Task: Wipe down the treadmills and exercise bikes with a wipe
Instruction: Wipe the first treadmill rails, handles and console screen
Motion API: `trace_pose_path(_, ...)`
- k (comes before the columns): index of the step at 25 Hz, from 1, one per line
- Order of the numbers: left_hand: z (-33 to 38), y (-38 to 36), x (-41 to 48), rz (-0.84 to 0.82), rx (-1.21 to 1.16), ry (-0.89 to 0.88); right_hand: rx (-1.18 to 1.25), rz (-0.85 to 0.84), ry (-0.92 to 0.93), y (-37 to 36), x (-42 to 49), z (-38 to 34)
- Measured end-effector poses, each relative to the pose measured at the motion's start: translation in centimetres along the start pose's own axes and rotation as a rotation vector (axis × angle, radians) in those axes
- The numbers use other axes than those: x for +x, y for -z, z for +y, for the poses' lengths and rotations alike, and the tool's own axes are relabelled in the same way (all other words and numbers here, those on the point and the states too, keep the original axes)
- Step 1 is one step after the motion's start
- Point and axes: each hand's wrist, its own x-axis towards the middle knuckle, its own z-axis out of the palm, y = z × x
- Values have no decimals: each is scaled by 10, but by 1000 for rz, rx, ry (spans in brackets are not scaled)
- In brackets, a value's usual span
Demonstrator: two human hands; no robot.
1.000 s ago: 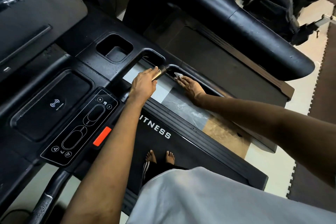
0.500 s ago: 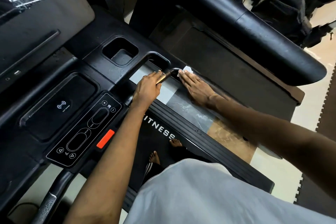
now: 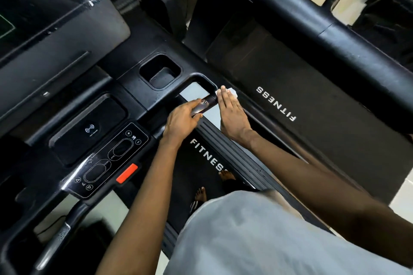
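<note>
While the left hand keeps its fingers curled round the metal grip, the right hand has drawn in just beside that grip, fingers straight and flat, pressing the white wipe, which peeks past its fingertips; beyond the grip the handle loop closes; right of it lies the neighbouring treadmill belt, open; left, the cup recess.

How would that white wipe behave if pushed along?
Probably floppy: the wipe bunches out crumpled beyond the right hand, fingers flat. Likely light: a small scrap, sliding wherever pressed. It may catch on the handle the left hand grips.
</note>
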Motion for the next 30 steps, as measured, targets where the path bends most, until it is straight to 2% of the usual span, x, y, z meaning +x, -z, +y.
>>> trace_pose_path(4,-5,0,-7,59,127,110,77,9,172,-5,-9,-7)
trace_pose_path(9,-21,7,-25,95,328,115,188,-23,128,1,15,-1)
trace_pose_path(12,-23,9,-33,95,356,123,222,-61,328,7,18,-20)
trace_pose_path(14,-27,9,-40,100,332,145,245,-41,385,6,17,-16)
trace_pose_path(17,-32,5,-49,138,296,164,176,29,298,2,29,14)
trace_pose_path(19,-31,2,-50,149,298,201,171,13,264,3,34,18)
trace_pose_path(24,-27,-2,-49,171,327,233,278,-14,410,1,18,-9)
trace_pose_path(30,-25,-5,-50,207,301,236,175,-13,222,3,8,16)
